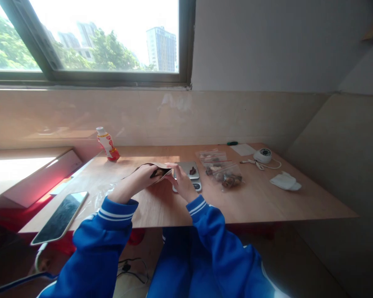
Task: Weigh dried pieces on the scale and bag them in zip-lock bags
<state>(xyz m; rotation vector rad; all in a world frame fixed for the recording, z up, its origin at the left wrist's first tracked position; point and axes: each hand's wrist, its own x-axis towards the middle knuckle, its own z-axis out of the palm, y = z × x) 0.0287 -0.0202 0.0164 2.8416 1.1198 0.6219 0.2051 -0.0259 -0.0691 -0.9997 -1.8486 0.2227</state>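
**Right fingers [174,167] pinch the rim of a brown paper bag [160,166]**

The left fingers [158,172] are tucked in its open mouth; I can't tell if they grip anything. The bag is between both hands, over the flat light-brown wooden worktop [251,203]. Just beside the right fingers is a flat white scale with a silver plate [185,166], holding a small dark-brown lump [192,170]. It should help to pinch the rim firmly, hold the mouth wide and reach in gently.

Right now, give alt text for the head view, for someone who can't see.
A bare left hand is at the mouth of a tan pouch whose rim the bare right hand holds, over a wooden table. Alongside are a white scale bearing a dark piece and clear plastic bags.
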